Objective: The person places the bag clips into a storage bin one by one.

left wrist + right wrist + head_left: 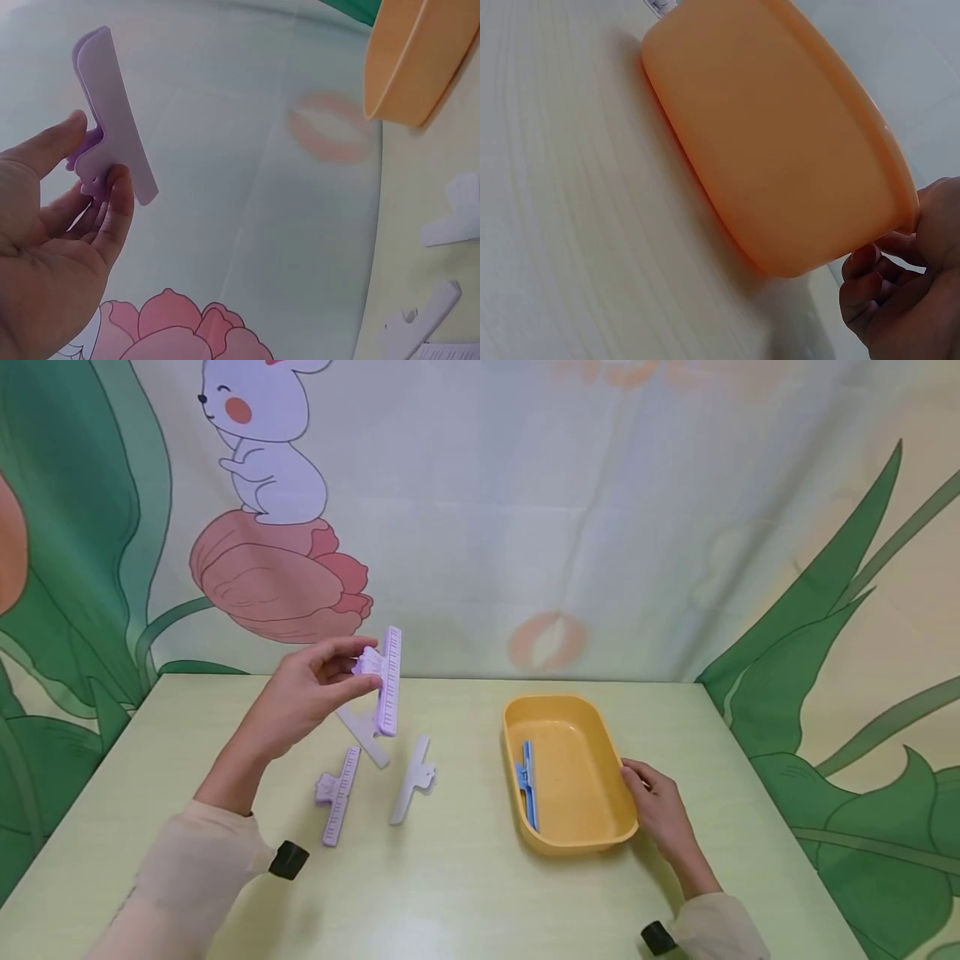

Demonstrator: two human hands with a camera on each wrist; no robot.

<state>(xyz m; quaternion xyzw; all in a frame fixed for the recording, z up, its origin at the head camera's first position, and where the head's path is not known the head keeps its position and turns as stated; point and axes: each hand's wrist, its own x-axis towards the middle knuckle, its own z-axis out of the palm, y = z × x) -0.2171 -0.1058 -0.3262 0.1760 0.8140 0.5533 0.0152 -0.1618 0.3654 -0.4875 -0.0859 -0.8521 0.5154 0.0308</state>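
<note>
- The left hand [307,689] pinches a lilac ruler-edged bag clip [389,681] by its grip tabs, thumb and fingers closed on them, holding it above the tabletop [457,902].
- The right hand [660,806] has its fingers curled at the near right rim of a yellow tray [581,760], gripping it.
- That tray lies to the right of the raised clip, well apart; the right hand is nearer it. In the head view the clip's long axis runs roughly along the tray's length.
- Below the left hand lie another lilac clip [341,797] and two paler clips [411,781] [363,739].
- Inside the tray, a blue clip [528,787] lies lengthwise by the left wall.
</note>
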